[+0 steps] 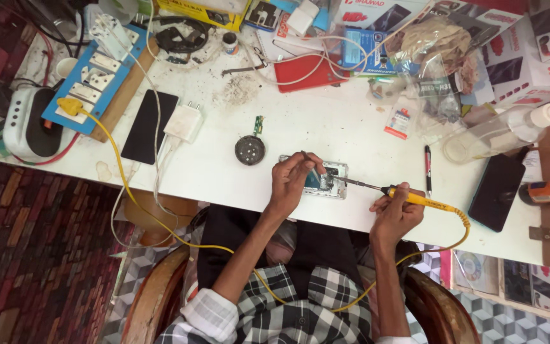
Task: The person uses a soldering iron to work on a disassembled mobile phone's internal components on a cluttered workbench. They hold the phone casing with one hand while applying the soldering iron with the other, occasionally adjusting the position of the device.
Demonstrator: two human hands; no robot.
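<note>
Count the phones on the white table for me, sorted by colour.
Black slab phones: 2 (black phone by the white charger, black phone at the right edge)
Red phone: 1
Opened phone under the left hand and yellow-handled soldering iron: 1
Total: 4

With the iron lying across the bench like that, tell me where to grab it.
Grip the soldering iron by its yellow handle, coming from the near right, as the right hand does. The bare metal tip points left over the opened phone, and the cord trails off the handle's right end.
</note>
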